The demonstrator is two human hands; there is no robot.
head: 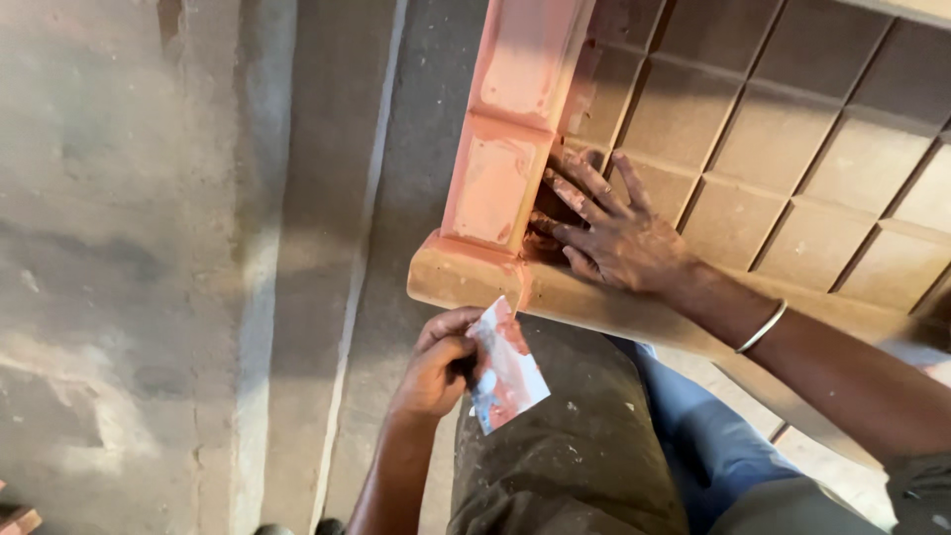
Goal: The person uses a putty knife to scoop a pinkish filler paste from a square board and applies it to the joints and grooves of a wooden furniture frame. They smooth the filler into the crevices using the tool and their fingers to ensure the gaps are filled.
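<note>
My left hand (pixel 436 372) grips a small flat card (pixel 507 369) smeared with reddish putty, held just below the panel's lower rail. My right hand (pixel 609 228) lies flat, fingers spread, on a brown wooden panel (pixel 773 149) divided into square recesses. Its fingertips press into the corner where the recesses meet a pinkish-red coated upright frame piece (pixel 510 119). A metal bangle (pixel 761 327) sits on my right wrist. The lower rail (pixel 466 277) of the panel is bare light wood with a red-stained edge.
A grey concrete floor (pixel 149 248) with long seams fills the left half. My knee in dusty olive trousers (pixel 575 436) and a blue cloth (pixel 703 426) lie under the panel at the bottom right. A reddish object (pixel 15 515) pokes in at the bottom left corner.
</note>
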